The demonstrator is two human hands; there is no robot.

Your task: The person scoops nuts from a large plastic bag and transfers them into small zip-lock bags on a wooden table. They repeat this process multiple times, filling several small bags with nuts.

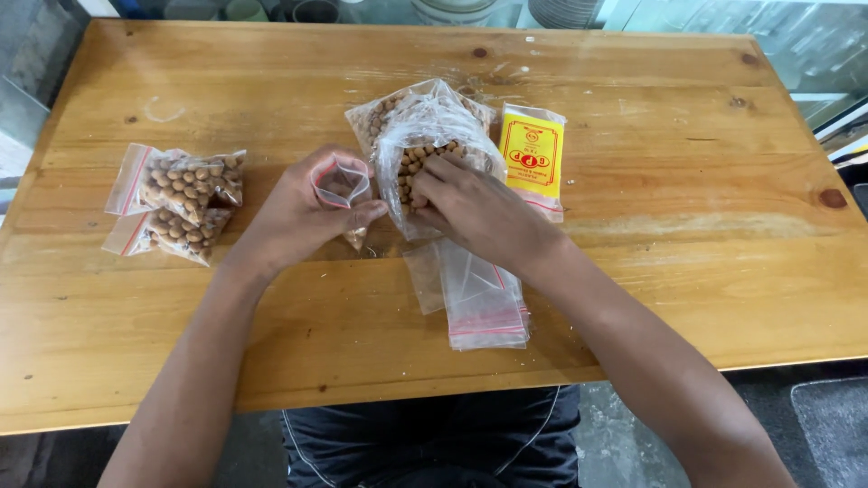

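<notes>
While two filled bags (185,203) lie aside, the left hand (303,212) pinches a small bag (341,183) open and nearly empty; the right hand (470,208) digs fingers into the nut sack (425,145). A stack of empties (484,303) waits.

A wooden table (633,298) with visible knots and grain carries everything. On its left side lie two small filled zip bags (181,203) of round brown nuts, touching each other. Near the middle, toward the far edge, sits a large clear bag of nuts (425,136), crumpled and open. Just to its right lies a yellow packet (533,155). Nearer, at the centre, a stack of empty zip bags (479,303) with red strips lies flat.
</notes>
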